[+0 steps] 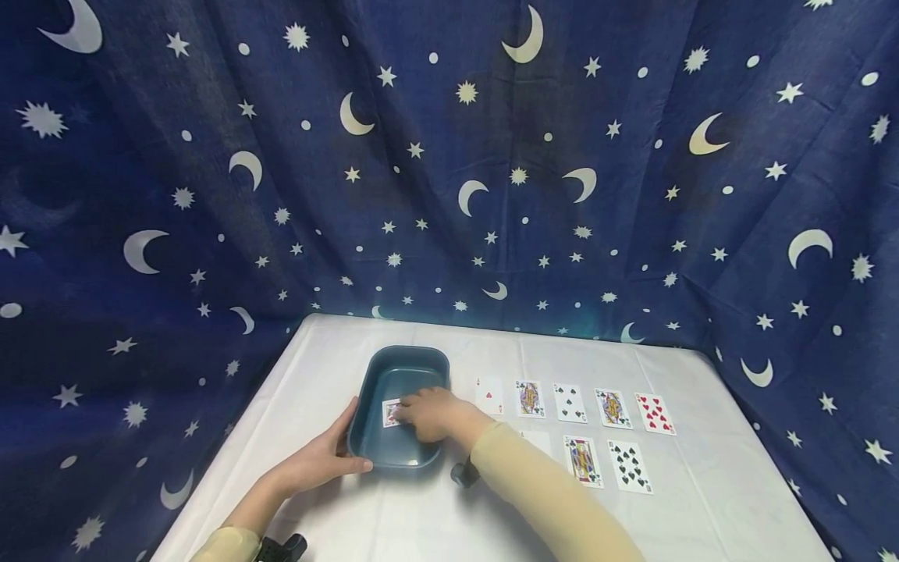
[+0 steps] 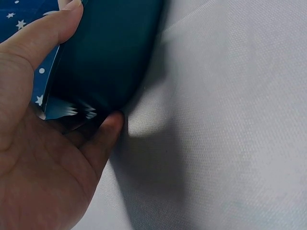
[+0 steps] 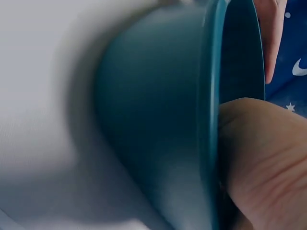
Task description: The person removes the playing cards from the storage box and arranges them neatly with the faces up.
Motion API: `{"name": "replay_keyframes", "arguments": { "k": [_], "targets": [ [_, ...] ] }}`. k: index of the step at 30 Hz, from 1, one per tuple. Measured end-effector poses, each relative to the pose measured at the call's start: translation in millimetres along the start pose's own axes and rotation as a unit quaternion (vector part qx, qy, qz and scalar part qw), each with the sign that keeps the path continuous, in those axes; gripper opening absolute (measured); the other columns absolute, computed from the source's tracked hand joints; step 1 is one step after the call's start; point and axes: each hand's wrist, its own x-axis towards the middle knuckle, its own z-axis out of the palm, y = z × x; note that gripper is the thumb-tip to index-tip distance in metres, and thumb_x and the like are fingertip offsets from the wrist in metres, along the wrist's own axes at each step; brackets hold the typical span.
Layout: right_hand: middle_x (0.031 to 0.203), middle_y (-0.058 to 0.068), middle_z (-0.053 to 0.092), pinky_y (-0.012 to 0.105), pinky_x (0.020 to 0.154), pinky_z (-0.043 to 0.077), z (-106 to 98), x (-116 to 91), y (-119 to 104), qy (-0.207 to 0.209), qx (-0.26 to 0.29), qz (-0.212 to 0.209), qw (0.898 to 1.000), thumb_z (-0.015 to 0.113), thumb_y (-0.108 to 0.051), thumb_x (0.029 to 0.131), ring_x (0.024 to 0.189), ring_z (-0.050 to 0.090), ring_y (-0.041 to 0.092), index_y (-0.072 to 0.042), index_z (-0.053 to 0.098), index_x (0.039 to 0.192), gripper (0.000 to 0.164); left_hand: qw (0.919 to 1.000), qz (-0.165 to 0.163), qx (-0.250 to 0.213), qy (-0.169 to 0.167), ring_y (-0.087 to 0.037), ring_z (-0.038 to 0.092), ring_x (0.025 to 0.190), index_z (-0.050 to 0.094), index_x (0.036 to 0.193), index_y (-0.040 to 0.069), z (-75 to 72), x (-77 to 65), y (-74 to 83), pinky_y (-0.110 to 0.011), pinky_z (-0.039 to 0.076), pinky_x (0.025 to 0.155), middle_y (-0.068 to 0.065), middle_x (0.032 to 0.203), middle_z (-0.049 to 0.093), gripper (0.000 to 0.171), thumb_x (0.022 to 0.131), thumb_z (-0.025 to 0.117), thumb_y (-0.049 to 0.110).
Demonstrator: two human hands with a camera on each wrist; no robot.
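A dark teal rectangular plastic tub (image 1: 402, 460) stands on the left part of the table. My left hand (image 1: 319, 460) grips its near left corner; in the left wrist view the thumb lies at the rim and a fingertip (image 2: 114, 122) shows low against the outer wall. Reaching over the tub's right side, my right hand (image 1: 424, 412) is down inside it. Its fingers pinch the edge of a face playing card (image 1: 390, 414) near the tub's floor. From the right wrist view, the tub's wall (image 3: 153, 96) hides those fingers and the card.
Face-up playing cards lie in two rows right of the tub, among them an ace of hearts (image 1: 489, 396), a red heart card (image 1: 655, 414) and a spade card (image 1: 630, 467). The right sleeve (image 1: 548, 492) partly covers one card. A starry blue curtain (image 1: 449, 156) surrounds the white-covered table (image 1: 421, 523).
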Motion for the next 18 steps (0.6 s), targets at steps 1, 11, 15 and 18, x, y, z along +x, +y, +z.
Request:
{"name": "replay_keyframes", "arguments": {
  "k": [1,11,15,18],
  "targets": [
    [0.157,-0.01,0.045,0.041,0.12,0.032,0.5,0.2,-2.0,-0.005,0.003,0.007,1.0,0.066,-0.025,0.095,0.145,0.041,0.021,-0.036,0.05,0.152,0.06,1.0,-0.001,0.0,0.001,-0.045,0.042,0.141,-0.004,0.166,0.02,-0.1,-0.2,-0.2,-0.057,0.035,0.115,-0.023,0.169,0.009,0.119,0.086,0.084,0.034],
    [0.151,-0.006,0.051,0.039,0.11,0.045,4.3,2.8,-3.7,0.048,-0.02,0.01,0.999,0.067,-0.033,0.095,0.132,0.051,0.019,-0.031,0.057,0.146,0.052,1.0,-0.002,0.0,0.002,-0.046,0.04,0.142,-0.004,0.166,0.021,0.4,0.7,-1.2,-0.056,0.035,0.115,-0.022,0.169,0.007,0.12,0.086,0.084,0.035],
    [0.147,-0.014,0.055,0.041,0.112,0.042,1.4,-0.2,2.7,0.062,-0.028,-0.017,0.998,0.066,-0.031,0.096,0.13,0.053,0.016,-0.036,0.065,0.137,0.042,1.0,0.0,0.003,0.003,-0.046,0.04,0.142,-0.004,0.166,0.02,0.4,0.3,-1.0,-0.056,0.035,0.115,-0.022,0.169,0.007,0.12,0.086,0.084,0.035],
    [0.144,-0.017,0.057,0.043,0.114,0.039,1.6,-2.8,1.4,0.043,-0.043,-0.011,0.998,0.066,-0.032,0.096,0.128,0.053,0.016,-0.039,0.063,0.14,0.044,1.0,-0.004,0.006,0.006,-0.046,0.039,0.143,-0.003,0.166,0.02,0.8,0.3,-0.4,-0.056,0.034,0.116,-0.021,0.17,0.007,0.12,0.085,0.084,0.036]
  ]
}}
